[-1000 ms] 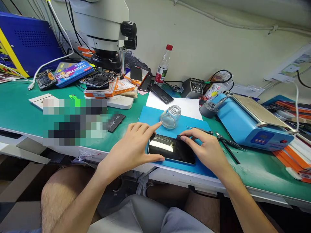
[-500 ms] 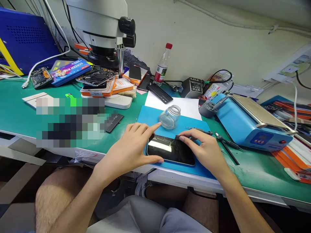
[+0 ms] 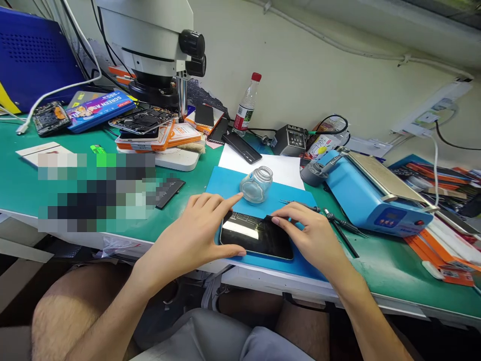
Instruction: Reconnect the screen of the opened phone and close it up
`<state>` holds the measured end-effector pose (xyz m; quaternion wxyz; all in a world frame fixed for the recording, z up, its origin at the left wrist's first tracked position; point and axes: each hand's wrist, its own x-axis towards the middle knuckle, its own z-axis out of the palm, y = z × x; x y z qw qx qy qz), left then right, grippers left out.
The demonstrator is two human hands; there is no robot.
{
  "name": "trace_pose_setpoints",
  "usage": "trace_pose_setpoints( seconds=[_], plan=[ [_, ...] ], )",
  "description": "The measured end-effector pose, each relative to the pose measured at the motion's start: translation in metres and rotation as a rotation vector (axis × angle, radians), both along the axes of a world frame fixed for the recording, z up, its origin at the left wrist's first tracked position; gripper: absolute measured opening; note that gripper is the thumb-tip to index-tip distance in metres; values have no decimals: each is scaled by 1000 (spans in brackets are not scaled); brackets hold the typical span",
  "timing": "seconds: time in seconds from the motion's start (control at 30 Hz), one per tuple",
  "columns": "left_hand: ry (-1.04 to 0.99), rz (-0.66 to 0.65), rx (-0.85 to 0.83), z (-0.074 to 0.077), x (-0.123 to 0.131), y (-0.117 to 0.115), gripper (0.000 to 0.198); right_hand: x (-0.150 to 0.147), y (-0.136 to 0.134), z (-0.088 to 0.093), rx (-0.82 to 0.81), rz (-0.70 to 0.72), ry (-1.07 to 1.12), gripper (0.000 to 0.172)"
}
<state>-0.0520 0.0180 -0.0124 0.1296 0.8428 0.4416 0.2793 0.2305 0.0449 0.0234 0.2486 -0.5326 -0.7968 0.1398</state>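
A smartphone (image 3: 259, 239) lies face up on a blue mat (image 3: 220, 183), bright light reflected in its dark glass. My left hand (image 3: 203, 228) is spread at the phone's left end, thumb along the near edge and index finger stretched past the far edge. Its other fingers are partly hidden. My right hand (image 3: 311, 233) pinches a small black piece (image 3: 267, 218) between thumb and fingertips, at the phone's far edge; its exact kind cannot be made out. Just beyond the phone stands an open glass jar (image 3: 256, 186), close to my left index fingertip.
Screwdriver-like tools (image 3: 343, 223) lie right of my right hand, before a blue heating-plate machine (image 3: 376, 200). A black battery (image 3: 170, 193) rests to the left. Behind are a microscope (image 3: 150, 45), a black phone (image 3: 242, 147) and a plastic bottle (image 3: 246, 108). One left-hand area is pixelated.
The whole view has shifted, so things appear farther left and slightly lower. Both hands keep nearly the same pose over the smartphone.
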Motion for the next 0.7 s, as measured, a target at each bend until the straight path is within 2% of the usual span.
trace_pose_setpoints(
  seconds=[0.2,0.5,0.57,0.7],
  plan=[
    [-8,8,-30,-1,1,-1,98,1,5,9,-85,43,-60,21],
    [-38,39,-95,-3,1,0,94,1,24,9,-237,73,70,20],
    [-48,26,-74,-5,0,1,93,-1,22,5,-175,8,116,23],
    [-64,-29,-40,-12,-2,3,92,6,2,-1,80,-190,199,30]
  ],
)
